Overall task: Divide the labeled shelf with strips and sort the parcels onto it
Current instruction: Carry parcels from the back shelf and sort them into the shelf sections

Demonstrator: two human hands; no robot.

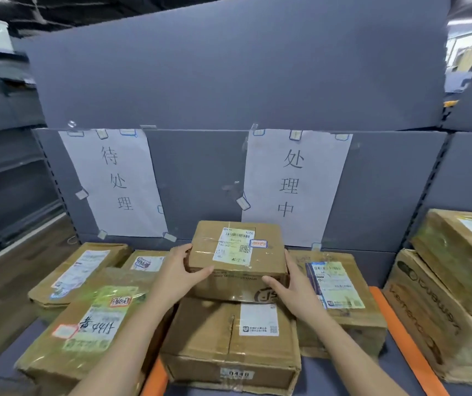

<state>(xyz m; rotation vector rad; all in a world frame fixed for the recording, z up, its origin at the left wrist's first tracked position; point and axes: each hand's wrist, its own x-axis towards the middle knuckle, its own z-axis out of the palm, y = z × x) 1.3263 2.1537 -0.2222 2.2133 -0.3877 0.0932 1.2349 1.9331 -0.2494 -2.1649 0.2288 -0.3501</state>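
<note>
A small taped cardboard parcel [237, 258] with a white shipping label sits on top of a larger box [229, 347] at the middle of the grey shelf [340, 372]. My left hand [179, 270] grips its left side, thumb on the front edge. My right hand [289, 284] grips its right front corner. Two orange strips lie on the shelf: one [154, 378] under the large box at the left, one [400, 338] to the right. Paper labels with handwritten characters hang on the back panel, one at the left [114, 181] and one at the right [294, 184].
Left of the middle stack lie a green-taped parcel [86, 327], a long parcel [77, 272] and a smaller one [146, 262] behind. A labelled parcel [340, 298] lies right of the stack. Beyond the right strip two big boxes [446, 295] are stacked.
</note>
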